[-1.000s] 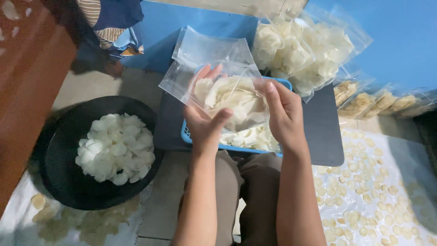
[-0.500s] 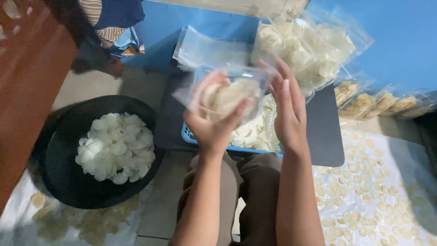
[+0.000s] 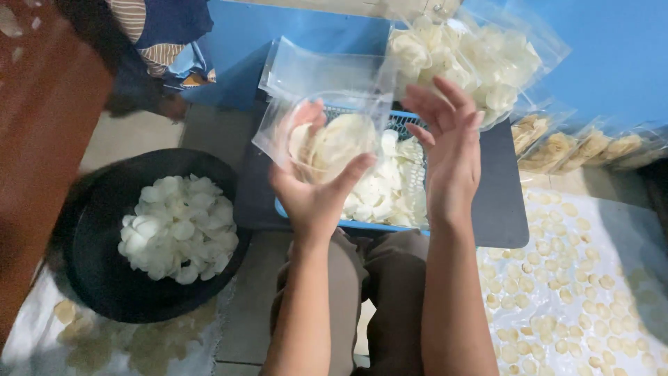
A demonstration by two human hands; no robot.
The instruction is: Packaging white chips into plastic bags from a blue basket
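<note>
A clear plastic bag of thin white crackers is gripped from below by the left hand, above the blue basket. It looks light, slippery and fragile, so the lower part is best supported. The right hand is spread open and holds nothing. Free room is seen above the black bowl.

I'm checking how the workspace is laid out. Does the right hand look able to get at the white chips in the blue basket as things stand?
Probably yes. The right hand hangs open and empty just above the blue basket, with bare white chips beneath it. The left hand holds the filled clear bag off to the side.
</note>
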